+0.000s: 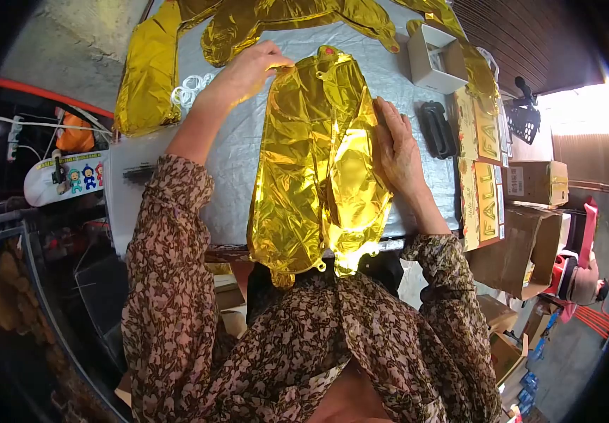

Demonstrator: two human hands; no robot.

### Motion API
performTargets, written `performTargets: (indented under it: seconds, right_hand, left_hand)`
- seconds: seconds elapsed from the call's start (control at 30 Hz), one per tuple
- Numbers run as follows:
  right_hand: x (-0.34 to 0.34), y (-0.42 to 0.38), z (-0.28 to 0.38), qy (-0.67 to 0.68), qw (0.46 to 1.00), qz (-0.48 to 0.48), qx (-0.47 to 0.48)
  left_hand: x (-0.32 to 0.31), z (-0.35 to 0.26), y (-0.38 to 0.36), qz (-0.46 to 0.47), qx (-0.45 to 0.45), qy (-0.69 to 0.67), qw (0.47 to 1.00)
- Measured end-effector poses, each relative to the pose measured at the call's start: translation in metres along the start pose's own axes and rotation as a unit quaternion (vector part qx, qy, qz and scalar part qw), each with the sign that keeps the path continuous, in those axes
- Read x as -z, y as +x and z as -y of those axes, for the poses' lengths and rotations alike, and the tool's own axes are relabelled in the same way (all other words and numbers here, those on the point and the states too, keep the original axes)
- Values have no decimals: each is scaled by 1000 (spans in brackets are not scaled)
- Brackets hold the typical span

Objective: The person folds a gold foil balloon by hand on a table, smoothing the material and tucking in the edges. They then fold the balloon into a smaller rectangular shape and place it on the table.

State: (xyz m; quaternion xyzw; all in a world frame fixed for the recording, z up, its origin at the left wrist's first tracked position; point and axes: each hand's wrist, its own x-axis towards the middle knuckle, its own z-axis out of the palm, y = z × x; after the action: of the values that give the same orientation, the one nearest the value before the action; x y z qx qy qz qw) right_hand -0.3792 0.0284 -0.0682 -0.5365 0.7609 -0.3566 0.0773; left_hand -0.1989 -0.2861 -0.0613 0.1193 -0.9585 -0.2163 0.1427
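Note:
A flat gold foil balloon (pixel 294 162) lies lengthwise in front of me on the silver-grey table cover (pixel 230 169), its lower end hanging over the near table edge. My left hand (pixel 251 72) pinches the foil's upper left corner between thumb and fingers. On the right side, my right hand (pixel 397 149) lies flat with fingers stretched along the foil's edge. A small red spot (pixel 328 51) shows at the foil's top end. White string loops (pixel 190 90) lie left of my left wrist.
More gold foil (pixel 148 74) lies at the back and left. An open white box (pixel 437 60), a black tray (pixel 437 130) and printed boxes (pixel 488 201) stand on the right. Cardboard boxes (pixel 519 247) are beyond the table's right side.

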Motion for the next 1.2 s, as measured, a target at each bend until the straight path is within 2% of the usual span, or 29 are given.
performTargets:
  seconds: [0.23, 0.57, 0.67, 0.73, 0.9, 1.0, 1.07, 1.2]
  right_hand:
    - [0, -1, -4, 7, 1000, -10, 9]
    - [-3, -1, -8, -5, 1000, -22, 15]
    - [2, 0, -2, 32, 999, -19, -7]
    - [6, -2, -4, 38, 999, -26, -14]
    - [16, -4, -5, 69, 996, -36, -50]
    - [12, -8, -9, 12, 1000, -21, -7]
    - [8, -9, -2, -86, 995, -6, 44]
    - [1, -10, 8, -163, 984, 37, 58]
  left_hand:
    - [9, 1, 8, -3, -75, 27, 997]
    - [3, -3, 1, -60, -87, 25, 994]
    - [-1, -5, -3, -53, -60, 13, 997]
    - [-6, -10, -4, -167, -78, 38, 982]
    - [-26, -59, -13, -147, -75, -26, 986]
    - [-38, -71, -13, -127, -56, -37, 990]
    - [-45, -71, -13, -123, -7, -60, 991]
    - [-47, -70, -14, -99, -31, -32, 994]
